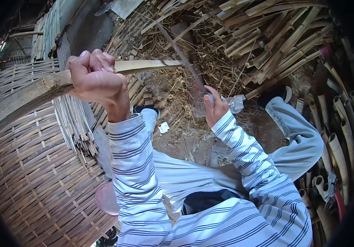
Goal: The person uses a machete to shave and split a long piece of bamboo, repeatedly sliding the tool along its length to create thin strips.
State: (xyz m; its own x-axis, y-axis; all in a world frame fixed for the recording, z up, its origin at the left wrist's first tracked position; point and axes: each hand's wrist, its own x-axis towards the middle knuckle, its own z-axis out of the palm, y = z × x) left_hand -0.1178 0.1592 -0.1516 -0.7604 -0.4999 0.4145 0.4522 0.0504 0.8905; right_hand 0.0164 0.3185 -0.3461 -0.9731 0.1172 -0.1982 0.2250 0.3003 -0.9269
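Pale tan bamboo strip (144, 66), brown woven basket (33, 173), white/navy-striped sleeves (135, 164), lt grey trousers (300, 140).

Woven basket (33, 173) lies left, split bamboo pile (275, 37) seemingly ahead right.

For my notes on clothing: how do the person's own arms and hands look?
Both arms wear long sleeves, white with thin dark blue stripes in groups. The left hand and right hand are bare: no gloves, and no rings or watch show.

Knife (183, 57) handle hidden inside right hand (214, 108); blade blurred. Bamboo strip (146, 66) partly covered by left hand (96, 80). Woven basket (33, 173) cut off at left edge. Right-side bamboo tubes (341, 136) lost in dark vignette.
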